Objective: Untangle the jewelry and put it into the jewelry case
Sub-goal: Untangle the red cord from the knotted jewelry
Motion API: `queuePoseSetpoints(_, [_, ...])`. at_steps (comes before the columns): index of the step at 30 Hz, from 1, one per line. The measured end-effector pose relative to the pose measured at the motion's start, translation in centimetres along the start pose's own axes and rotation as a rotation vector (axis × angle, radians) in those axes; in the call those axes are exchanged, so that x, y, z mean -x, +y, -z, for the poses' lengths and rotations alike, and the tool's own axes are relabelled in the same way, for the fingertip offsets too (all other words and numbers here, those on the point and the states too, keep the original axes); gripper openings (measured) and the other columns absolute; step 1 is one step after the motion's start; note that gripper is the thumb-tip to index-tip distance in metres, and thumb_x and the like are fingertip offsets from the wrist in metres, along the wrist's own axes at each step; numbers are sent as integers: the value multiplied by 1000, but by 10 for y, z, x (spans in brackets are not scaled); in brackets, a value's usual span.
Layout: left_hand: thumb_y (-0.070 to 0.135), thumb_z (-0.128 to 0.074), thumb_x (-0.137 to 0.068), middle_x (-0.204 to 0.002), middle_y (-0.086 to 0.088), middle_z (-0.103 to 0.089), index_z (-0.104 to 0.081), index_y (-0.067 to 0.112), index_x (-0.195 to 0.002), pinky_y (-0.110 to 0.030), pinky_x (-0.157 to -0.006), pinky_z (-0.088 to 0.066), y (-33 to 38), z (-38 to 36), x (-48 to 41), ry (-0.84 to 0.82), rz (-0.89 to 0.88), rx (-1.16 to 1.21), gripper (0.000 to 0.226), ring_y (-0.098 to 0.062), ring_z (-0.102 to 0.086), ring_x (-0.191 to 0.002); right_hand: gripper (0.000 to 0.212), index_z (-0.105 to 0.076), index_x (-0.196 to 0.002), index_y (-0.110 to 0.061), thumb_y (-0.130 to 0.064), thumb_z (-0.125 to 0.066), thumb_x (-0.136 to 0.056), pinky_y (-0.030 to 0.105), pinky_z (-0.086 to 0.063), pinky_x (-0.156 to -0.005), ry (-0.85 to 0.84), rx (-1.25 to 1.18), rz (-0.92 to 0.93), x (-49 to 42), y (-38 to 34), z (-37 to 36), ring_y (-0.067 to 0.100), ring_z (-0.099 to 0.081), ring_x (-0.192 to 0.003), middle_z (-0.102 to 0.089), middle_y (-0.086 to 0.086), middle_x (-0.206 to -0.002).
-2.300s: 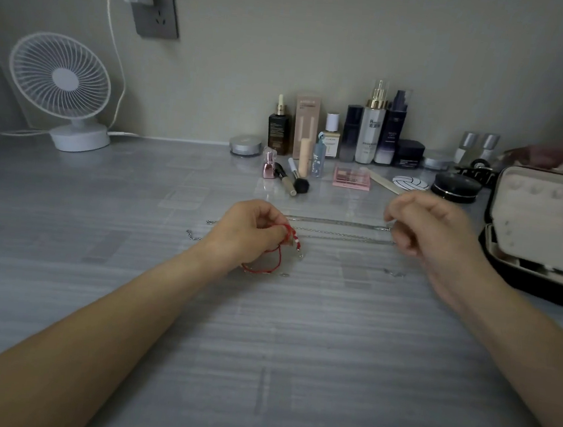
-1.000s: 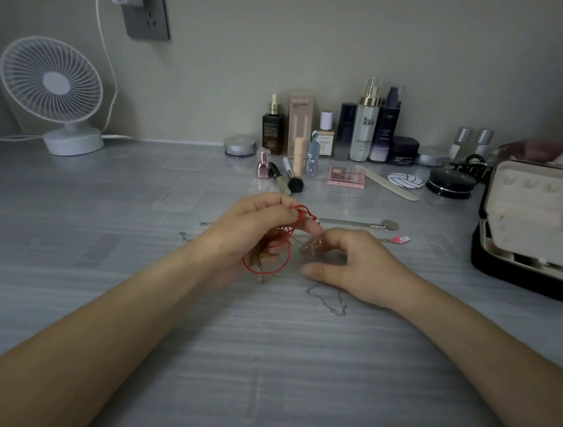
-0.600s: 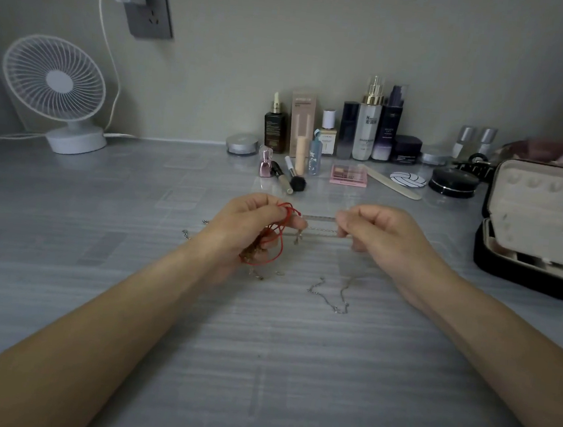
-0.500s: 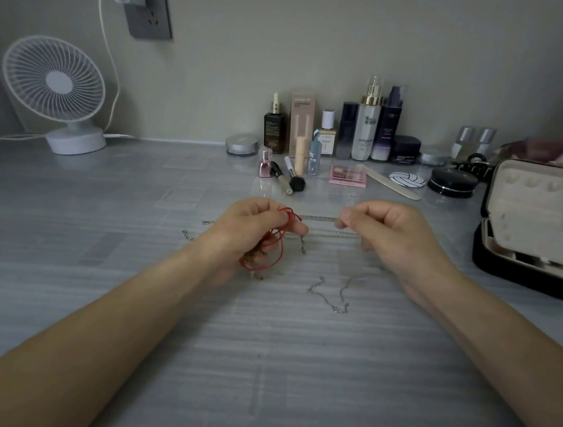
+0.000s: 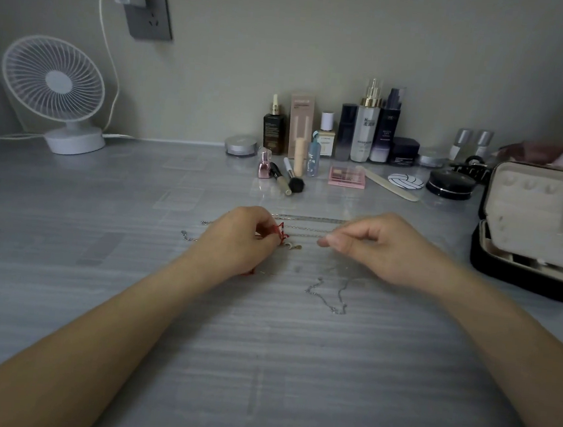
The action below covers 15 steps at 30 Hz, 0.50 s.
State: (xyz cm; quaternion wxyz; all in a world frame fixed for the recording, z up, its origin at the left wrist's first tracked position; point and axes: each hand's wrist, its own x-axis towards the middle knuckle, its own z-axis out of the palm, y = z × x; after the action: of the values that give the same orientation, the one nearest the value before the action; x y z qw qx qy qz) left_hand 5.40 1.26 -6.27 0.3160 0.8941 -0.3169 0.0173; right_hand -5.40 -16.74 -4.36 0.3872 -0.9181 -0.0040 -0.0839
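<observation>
Both hands are low over the table (image 5: 123, 267), close together. The left hand (image 5: 236, 240) is curled tight, fingertips bunched round a red cord (image 5: 280, 232). A tuft of it pokes out by the fingertips, and a sliver of red shows under the heel of that hand. Just below those fingertips sits a small gold clasp (image 5: 293, 247), dangling or lying flat, can't tell which.

Across the gap, the right hand (image 5: 383, 249) has its fingers curled in with the thumb against the forefinger. It looks to be pinching the end of a thin chain (image 5: 306, 229) that runs straight between the two hands. A second chain (image 5: 307, 218) lies parallel just beyond it, on the far side of both hands. Two chain ends (image 5: 187, 235) stick out to the left of the left hand.

On the near side of the right hand, a loose chain (image 5: 330, 295) lies crumpled on the table, touched by neither hand. The case (image 5: 514, 277) sits well off to the right of the right hand, lid up, pale lining showing. Beyond both hands there's a row of bottles (image 5: 367, 125) by the wall, and far off to the left hand's left, a fan (image 5: 54, 81).
</observation>
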Motion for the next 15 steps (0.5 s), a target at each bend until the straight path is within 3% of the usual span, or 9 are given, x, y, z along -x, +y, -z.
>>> queuePoseSetpoints(5, [28,-60,-86,-89,7,-63,-63,21,-91,-25,-66,-39,1,0,1,33,4,-107,9,-13,-53,-75,3,-71,-81,-28,-29,-69,-80,27,-47,-82,206,220,-140,4,10,34,3,-61,-80,-69,-11,-84])
queuePoseSetpoints(7, [27,-59,-86,-92,7,-64,-63,22,-90,-26,-68,-40,1,0,1,30,-5,-148,7,-15,-54,-79,5,-73,-82,-24,-26,-71,-79,23,-42,-74,168,369,-216,10,16,44,1,-56,-72,-69,-7,-84])
queuePoseSetpoints(10, [27,-59,-85,-87,5,-63,-62,21,-87,-28,-70,-43,-1,2,2,16,-20,-195,7,-17,-56,-83,7,-75,-83,-23,-23,-75,-76,20,-40,-70,96,404,-277,15,20,45,0,-56,-69,-70,-7,-83])
queuePoseSetpoints(15, [31,-59,-87,-70,-1,-56,-61,9,-77,-29,-66,-42,-3,15,0,-175,-62,-233,24,-20,-51,-69,17,-74,-92,-29,-27,-74,-76,26,-49,-84,19,513,-282,14,16,33,5,-58,-85,-65,-17,-84])
